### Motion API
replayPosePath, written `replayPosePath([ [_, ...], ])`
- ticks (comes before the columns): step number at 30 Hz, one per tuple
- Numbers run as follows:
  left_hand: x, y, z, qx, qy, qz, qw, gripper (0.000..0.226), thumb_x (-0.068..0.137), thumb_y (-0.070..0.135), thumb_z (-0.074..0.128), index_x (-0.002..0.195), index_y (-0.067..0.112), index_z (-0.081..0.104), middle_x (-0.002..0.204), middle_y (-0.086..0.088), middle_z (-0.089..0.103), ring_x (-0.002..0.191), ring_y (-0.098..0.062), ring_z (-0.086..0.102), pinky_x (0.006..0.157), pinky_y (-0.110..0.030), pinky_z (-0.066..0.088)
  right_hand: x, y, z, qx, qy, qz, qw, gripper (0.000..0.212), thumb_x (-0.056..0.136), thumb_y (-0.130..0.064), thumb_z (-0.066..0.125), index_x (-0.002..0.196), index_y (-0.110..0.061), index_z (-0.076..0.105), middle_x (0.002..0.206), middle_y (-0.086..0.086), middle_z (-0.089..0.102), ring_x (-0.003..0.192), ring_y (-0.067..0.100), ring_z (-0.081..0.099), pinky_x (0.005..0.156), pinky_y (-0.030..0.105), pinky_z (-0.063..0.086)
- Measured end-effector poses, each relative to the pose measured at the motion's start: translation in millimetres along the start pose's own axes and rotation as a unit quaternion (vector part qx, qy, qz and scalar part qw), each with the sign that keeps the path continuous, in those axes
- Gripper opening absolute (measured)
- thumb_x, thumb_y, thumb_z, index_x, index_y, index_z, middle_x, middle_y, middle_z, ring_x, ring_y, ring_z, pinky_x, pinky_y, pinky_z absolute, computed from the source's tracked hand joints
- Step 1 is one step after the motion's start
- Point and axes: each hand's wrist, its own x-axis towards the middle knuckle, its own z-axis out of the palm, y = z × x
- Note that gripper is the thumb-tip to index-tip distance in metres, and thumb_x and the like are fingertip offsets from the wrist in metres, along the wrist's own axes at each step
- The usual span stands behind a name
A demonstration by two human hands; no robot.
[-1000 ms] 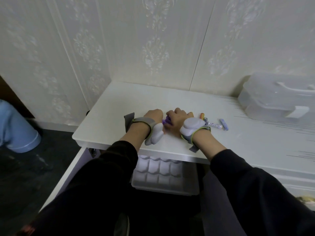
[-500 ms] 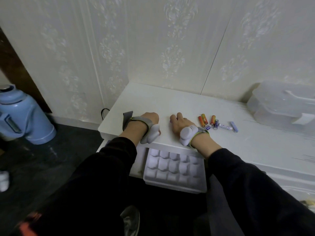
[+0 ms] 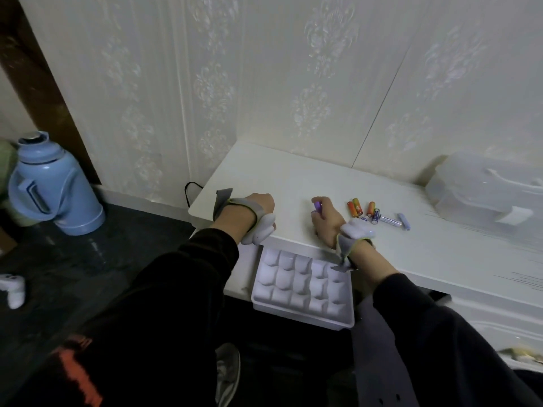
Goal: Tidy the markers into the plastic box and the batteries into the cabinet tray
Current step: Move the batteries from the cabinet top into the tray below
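Two fists rest on the smooth cabinet top (image 3: 293,183): right hand (image 3: 326,218) grip clasping a purple marker (image 3: 318,206), left hand (image 3: 258,205) curled empty.

No text could be read anywhere. The white marker with dark blue print (image 3: 390,221) lying on the white cabinet top (image 3: 293,183) carried lettering along its barrel, too small and blurred to make out. The orange print on the person's black sleeve (image 3: 79,374) was likewise illegible.
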Motion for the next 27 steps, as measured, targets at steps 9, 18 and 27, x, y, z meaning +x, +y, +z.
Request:
replayPosePath([
  [9, -13.9, -8.2, -11.0, -0.014, 0.024, 0.010, 1.000, 0.044, 0.079, 0.022, 0.070, 0.120, 0.008, 0.061, 0.120, -0.018, 0.065, 0.098, -0.025, 0.062, 0.072, -0.027, 0.041, -76.7, -3.6, 9.2, 0.656, -0.114, 0.216, 0.714, 0.029, 0.097, -0.004, 0.027, 0.075, -0.003, 0.047, 0.070, 0.014, 0.043, 0.032, 0.015, 0.050, 0.035, 0.012, 0.040],
  [18, -16.2, -3.2, -2.2, 0.004, 0.033, 0.019, 0.999, 0.054, 0.083, 0.027, 0.068, 0.131, 0.008, 0.054, 0.135, -0.015, 0.057, 0.118, -0.028, 0.057, 0.077, -0.023, 0.036, -96.7, 38.2, 51.8, 0.666, -0.101, 0.347, 0.652, 0.028, 0.095, -0.009, 0.034, 0.079, 0.005, 0.051, 0.070, 0.019, 0.056, 0.052, 0.023, 0.057, 0.039, 0.020, 0.052],
  [27, -1.6, 2.1, 2.3, 0.044, 0.001, 0.025, 0.999, 0.041, 0.089, 0.026, 0.059, 0.125, 0.006, 0.057, 0.130, -0.012, 0.058, 0.114, -0.031, 0.056, 0.080, -0.029, 0.037, -53.2, 101.7, 100.0, 0.630, -0.065, 0.418, 0.652, 0.030, 0.094, -0.011, 0.031, 0.076, -0.001, 0.053, 0.087, 0.019, 0.056, 0.073, 0.026, 0.053, 0.042, 0.035, 0.056],
])
